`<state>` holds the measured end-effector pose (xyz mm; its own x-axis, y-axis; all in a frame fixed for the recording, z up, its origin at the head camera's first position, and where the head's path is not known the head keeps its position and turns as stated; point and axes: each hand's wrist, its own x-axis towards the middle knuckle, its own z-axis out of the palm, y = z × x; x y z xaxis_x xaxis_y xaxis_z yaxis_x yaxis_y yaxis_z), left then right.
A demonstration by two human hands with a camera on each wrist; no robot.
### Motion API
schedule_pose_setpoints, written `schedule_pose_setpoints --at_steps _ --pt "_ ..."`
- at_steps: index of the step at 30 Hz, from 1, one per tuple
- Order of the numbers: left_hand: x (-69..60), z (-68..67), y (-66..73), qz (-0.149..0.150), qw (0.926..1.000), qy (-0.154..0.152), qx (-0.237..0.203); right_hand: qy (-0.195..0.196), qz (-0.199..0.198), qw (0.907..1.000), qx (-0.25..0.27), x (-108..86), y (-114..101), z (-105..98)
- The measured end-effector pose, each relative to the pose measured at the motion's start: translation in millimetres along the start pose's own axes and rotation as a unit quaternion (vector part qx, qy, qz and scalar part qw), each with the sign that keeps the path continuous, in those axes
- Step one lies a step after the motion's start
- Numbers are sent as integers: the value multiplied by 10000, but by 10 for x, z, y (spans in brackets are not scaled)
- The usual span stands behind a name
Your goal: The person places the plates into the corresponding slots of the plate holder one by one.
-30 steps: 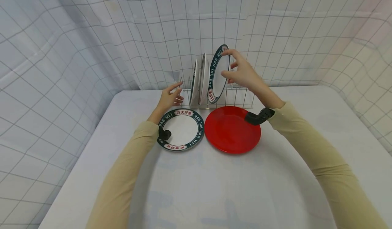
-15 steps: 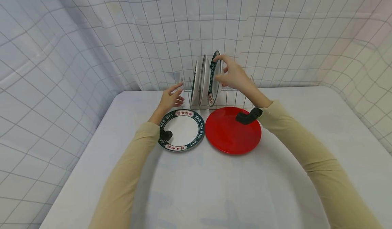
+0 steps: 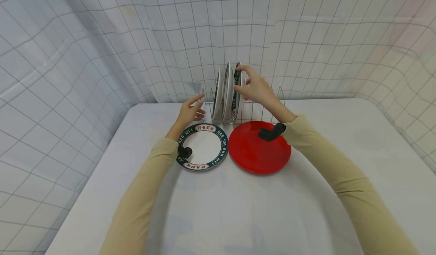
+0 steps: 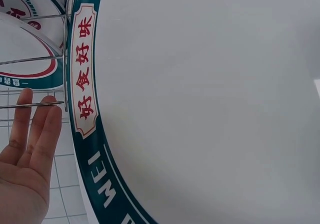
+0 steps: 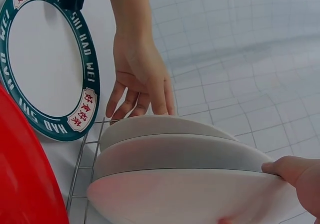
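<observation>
Several plates stand on edge in a wire rack (image 3: 267, 113). My right hand (image 3: 257, 90) pinches the rim of the rightmost one, a green-rimmed plate (image 3: 235, 103); in the right wrist view the thumb of the right hand (image 5: 297, 179) lies at its edge, beside the other upright plates (image 5: 175, 151). At the rack's left end is my left hand (image 3: 190, 111), fingers loosely extended around the end wires. The left wrist view shows the left hand (image 4: 32, 159) with its fingertips at a rack wire (image 4: 30, 105), holding no plate.
A green-rimmed plate (image 3: 202, 147) lies flat on the white table (image 3: 218, 209) before the rack, partly under the left wrist. To its right lies a red plate (image 3: 259, 152), with the right wrist's black strap above it. Gridded white cloth (image 3: 163, 31) hangs behind.
My right hand has moved left and down with the plate, which has gone from tilted above the rack to nearly upright within it, beside the others. The left hand has stayed at the rack's end.
</observation>
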<state>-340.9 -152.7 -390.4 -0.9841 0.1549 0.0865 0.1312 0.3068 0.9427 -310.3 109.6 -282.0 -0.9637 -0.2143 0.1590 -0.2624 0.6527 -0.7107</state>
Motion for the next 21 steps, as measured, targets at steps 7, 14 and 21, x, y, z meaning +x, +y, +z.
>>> schedule_pose_setpoints --at_steps 7,14,21 --pt "-22 10 3 24 10000 1 -28 -52 -101 9999 -56 26 85 66" --pt "-93 8 130 -33 9999 -74 -136 -101 -296 9995 -71 56 155 97" --pt "-157 -9 266 -156 9993 -191 -282 -245 -728 9968 219 -10 247 117"
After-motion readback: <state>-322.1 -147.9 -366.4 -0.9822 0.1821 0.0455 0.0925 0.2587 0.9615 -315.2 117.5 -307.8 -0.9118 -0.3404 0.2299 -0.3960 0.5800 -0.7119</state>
